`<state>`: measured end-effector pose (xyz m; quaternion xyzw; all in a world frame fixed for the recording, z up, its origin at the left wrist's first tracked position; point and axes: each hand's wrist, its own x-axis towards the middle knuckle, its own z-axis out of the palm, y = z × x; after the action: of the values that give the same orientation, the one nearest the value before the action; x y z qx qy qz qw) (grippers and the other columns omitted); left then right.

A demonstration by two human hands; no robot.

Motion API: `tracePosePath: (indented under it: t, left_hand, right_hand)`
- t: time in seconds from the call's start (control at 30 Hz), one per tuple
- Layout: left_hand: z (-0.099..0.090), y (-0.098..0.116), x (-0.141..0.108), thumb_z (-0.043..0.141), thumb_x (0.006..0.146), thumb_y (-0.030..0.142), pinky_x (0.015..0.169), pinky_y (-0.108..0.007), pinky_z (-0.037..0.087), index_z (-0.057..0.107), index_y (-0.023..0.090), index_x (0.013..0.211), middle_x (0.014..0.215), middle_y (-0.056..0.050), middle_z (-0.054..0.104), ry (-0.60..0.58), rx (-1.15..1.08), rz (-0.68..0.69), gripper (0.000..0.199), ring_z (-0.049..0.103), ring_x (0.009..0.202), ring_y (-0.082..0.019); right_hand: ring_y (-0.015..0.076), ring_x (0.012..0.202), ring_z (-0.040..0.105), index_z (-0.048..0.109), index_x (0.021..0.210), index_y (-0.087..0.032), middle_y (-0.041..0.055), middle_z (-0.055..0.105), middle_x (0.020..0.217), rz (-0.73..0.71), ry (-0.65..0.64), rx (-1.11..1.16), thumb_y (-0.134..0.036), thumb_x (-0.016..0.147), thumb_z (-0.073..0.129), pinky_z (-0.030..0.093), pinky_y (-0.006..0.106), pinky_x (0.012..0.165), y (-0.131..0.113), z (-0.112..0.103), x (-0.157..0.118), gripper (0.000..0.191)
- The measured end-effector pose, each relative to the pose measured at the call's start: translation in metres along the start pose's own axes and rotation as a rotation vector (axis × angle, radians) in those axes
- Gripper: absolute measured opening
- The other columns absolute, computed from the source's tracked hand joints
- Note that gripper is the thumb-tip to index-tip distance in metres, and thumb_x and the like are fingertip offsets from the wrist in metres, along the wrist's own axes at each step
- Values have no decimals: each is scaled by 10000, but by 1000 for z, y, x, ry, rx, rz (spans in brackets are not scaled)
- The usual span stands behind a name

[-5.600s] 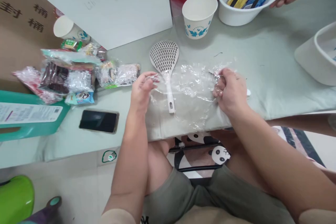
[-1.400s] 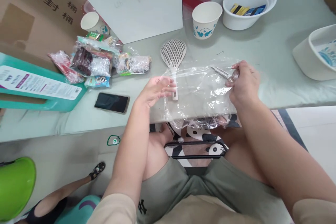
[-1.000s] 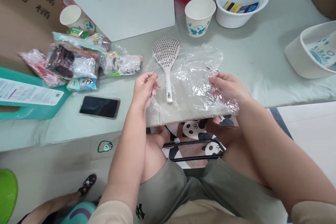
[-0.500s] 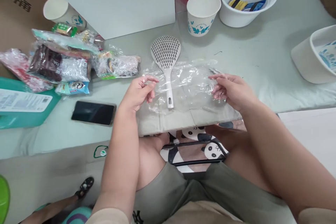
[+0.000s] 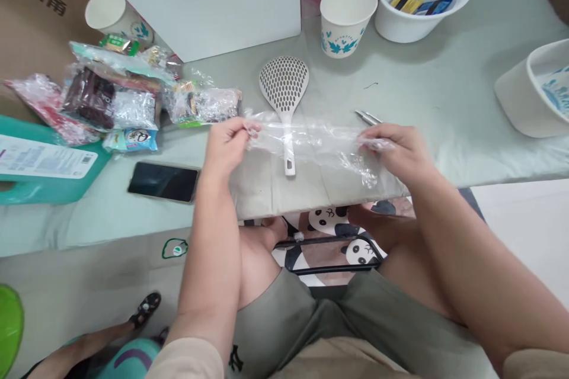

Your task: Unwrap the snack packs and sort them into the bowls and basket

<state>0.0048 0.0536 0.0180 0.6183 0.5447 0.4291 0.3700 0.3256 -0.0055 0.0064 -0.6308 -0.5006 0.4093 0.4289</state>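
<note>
A clear plastic bag (image 5: pixel 320 141) stretches between my two hands, its left end pinched in my left hand (image 5: pixel 230 143) and its right end in my right hand (image 5: pixel 397 149). Behind the see-through film lies a white slotted skimmer (image 5: pixel 284 80), its perforated head pointing away from me and its handle toward the table's front edge. The bag crosses over the handle. Just beyond my right fingers rests a silver pen-like item (image 5: pixel 368 118), partly hidden by that hand.
A phone (image 5: pixel 164 181) lies left of my left forearm. Several wrapped snacks (image 5: pixel 115 103) are heaped behind it, near a teal container (image 5: pixel 48 160). Along the back stand a white box (image 5: pixel 235 6), a paper cup (image 5: pixel 348 21) and a white bowl (image 5: pixel 411 26). Another white container (image 5: pixel 518 98) is at right.
Both hands have closed on the bag's ends and drawn it taut and lifted across the skimmer handle. Before, the fingers were looser and the bag lay flatter. The view has shifted slightly.
</note>
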Motion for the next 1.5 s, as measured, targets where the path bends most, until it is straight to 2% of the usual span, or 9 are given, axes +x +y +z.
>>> tracePosePath:
  t: [0.2,0.37,0.53,0.7,0.87,1.0,1.2,1.4,1.5]
  left_hand:
    - [15,-33,8,461,985,429,846,-294,561,770,214,651,772,-50,748,56,-175,-34,503,720,857,-170]
    - [20,-35,12,725,874,345,819,-320,557,726,208,599,684,-27,683,153,-131,63,307,677,733,-152]
    - [24,-33,18,825,680,147,769,-261,561,700,207,835,996,-18,683,100,-283,-44,208,729,890,-161]
    - [18,-25,18,863,647,184,747,-275,583,650,274,1046,1127,-8,672,50,-442,-137,461,758,865,-169]
    - [17,-14,9,851,688,258,650,-259,598,673,169,885,829,-48,741,-241,-415,-358,279,750,745,-174]
    - [16,-9,7,815,724,257,393,-188,439,673,210,875,519,55,610,-150,-424,-398,212,576,406,-106]
    - [13,-3,13,732,805,308,467,-189,493,643,204,652,505,22,596,-70,-612,-395,205,600,489,-107]
    - [17,-13,14,777,737,269,549,-192,527,648,189,621,613,8,639,-90,-438,-330,191,649,589,-105]
    - [20,-22,15,829,573,75,566,-180,511,683,217,830,719,45,672,-50,-398,-227,328,685,659,-106]
  right_hand:
    - [150,684,622,707,627,-203,66,706,731,194,134,174,-538,983,436,510,326,748,5,8,11,559]
    - [98,532,455,705,794,-209,-23,597,620,147,99,-142,-226,777,783,377,276,551,-3,13,8,82]
    - [100,611,528,599,1161,-279,-43,651,846,47,92,73,-63,678,757,448,280,618,2,19,12,551]
    - [116,684,590,544,783,-243,-45,592,716,97,130,369,-115,710,709,501,268,664,4,19,17,221]
    - [111,578,595,489,765,-254,-53,604,643,202,77,533,-162,756,711,484,233,538,-3,21,15,240]
    - [100,433,459,593,883,-271,-78,496,524,230,47,464,-263,811,729,377,223,402,-2,18,13,154]
    - [118,517,536,589,710,-226,-15,545,599,134,-85,619,-371,717,689,457,259,474,1,9,15,176]
    - [169,599,585,607,669,-218,22,565,592,132,-141,89,-477,895,606,516,361,677,1,7,9,344]
    - [183,629,636,675,1028,-225,-9,637,642,146,-200,-91,-329,798,755,520,357,687,-6,7,4,265]
